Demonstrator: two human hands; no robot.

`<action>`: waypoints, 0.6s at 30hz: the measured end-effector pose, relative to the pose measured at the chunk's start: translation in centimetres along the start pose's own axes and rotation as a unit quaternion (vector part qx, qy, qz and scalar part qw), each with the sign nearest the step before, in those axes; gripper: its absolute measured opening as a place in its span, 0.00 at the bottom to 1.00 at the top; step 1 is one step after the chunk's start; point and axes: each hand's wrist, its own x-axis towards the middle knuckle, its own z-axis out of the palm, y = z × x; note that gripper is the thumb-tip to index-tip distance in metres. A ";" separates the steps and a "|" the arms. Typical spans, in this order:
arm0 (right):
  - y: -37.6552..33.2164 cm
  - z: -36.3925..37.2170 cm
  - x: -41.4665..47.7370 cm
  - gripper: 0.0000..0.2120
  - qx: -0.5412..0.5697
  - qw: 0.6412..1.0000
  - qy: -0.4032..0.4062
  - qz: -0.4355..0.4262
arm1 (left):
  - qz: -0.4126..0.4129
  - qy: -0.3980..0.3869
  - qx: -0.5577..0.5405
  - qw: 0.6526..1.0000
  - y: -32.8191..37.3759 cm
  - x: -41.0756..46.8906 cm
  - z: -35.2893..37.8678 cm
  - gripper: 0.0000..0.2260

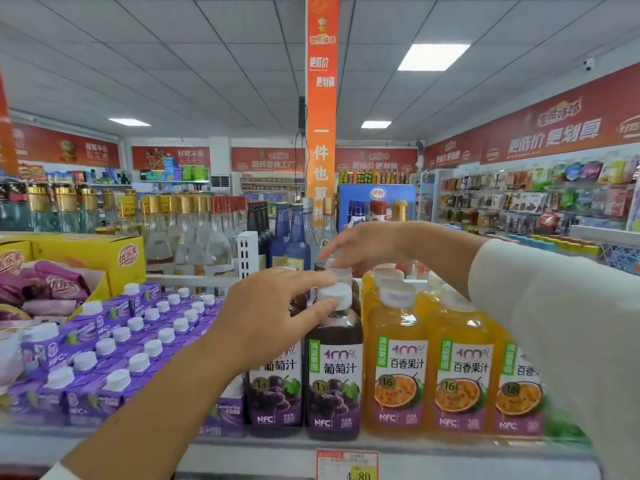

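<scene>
I am straightening the row of juice at the front of the shelf. My left hand has the front grape juice bottle by its white cap. My forefinger lies over the top and my thumb presses the near side, so the cap is pinched between them. My other fingers are curled loosely beside it.

My right hand reaches across from the right. Its fingers are fairly straight and a little apart, with the tips down at the cap of the bottle behind. I cannot tell whether they touch it.

The front bottle stands at the shelf's front edge, touching another grape bottle on its left and the orange juice bottles on its right. The purple cartons are further left, and the price tag hangs just below.

The bottle's long axis runs straight up, cap on top, and the label faces me squarely.

I judge this to be the gripping step. The next move calls for a firm pinch and either a straight lift or a small twist. The bottle has to stay upright because its neighbours crowd both sides and a tilt would knock them.
</scene>
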 end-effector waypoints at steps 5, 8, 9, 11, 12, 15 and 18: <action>-1.6 -2.0 -5.9 0.13 -0.117 0.985 0.114 -0.047 | 0.009 0.000 0.005 1.000 0.0 -0.1 -0.4 0.26; -1.2 -0.9 -11.1 0.16 -0.261 0.960 0.081 -0.054 | 0.022 0.034 -0.002 0.999 0.5 -0.3 -0.3 0.23; -0.8 -0.1 -12.4 0.18 -0.268 0.961 0.057 -0.038 | 0.029 0.055 0.001 0.998 0.7 -0.4 -0.3 0.22; 0.4 1.7 -13.7 0.21 -0.249 0.967 0.041 -0.016 | 0.042 0.091 0.020 0.995 1.2 -0.6 -0.2 0.20; 1.0 2.3 -13.7 0.23 -0.233 0.971 0.054 -0.018 | 0.044 0.098 0.029 0.994 1.3 -0.8 -0.1 0.20; 1.7 3.3 -12.7 0.23 -0.188 0.973 0.124 -0.045 | 0.047 0.093 0.047 0.993 1.7 -1.3 0.3 0.21; 1.8 3.7 -12.8 0.19 -0.110 0.979 0.158 -0.064 | 0.043 0.087 0.061 0.993 2.3 -2.0 0.6 0.22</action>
